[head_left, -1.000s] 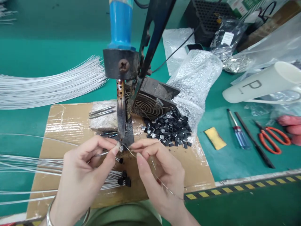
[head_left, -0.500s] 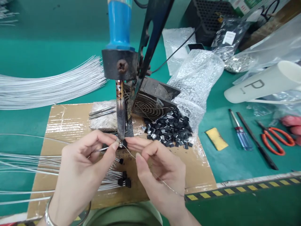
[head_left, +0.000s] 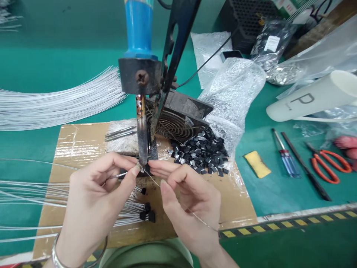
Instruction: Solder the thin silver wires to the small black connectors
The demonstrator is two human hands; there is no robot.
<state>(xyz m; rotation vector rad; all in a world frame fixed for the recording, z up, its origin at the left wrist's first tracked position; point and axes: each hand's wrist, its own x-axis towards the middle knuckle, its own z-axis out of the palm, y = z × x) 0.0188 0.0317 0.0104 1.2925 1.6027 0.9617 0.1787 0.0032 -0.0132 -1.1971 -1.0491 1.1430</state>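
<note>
A blue-handled soldering iron (head_left: pixel 142 137) hangs tip-down in a black stand clamp, its tip between the fingertips of both hands. My left hand (head_left: pixel 96 197) pinches a thin white cable (head_left: pixel 120 175) just left of the tip; the cable's end is partly hidden by the fingers. In my right hand (head_left: pixel 192 201) is a thin strand of solder wire (head_left: pixel 153 179), which runs from the tip back through the fingers and across the palm. Below the tip, several finished-looking white cables with black connectors (head_left: pixel 150 216) lie on the cardboard (head_left: pixel 75 145).
A pile of small black connectors (head_left: pixel 202 154) lies beside a black fan (head_left: pixel 178 123). Bundled white wires (head_left: pixel 61 104) rest at left. To the right are a yellow sponge (head_left: pixel 257 164), a screwdriver (head_left: pixel 287 158), orange-handled pliers (head_left: pixel 326 163) and a white cup (head_left: pixel 309 98).
Both hands stay nearly in place at the iron tip. The left hand has shifted very slightly left, and the view has moved a little.
</note>
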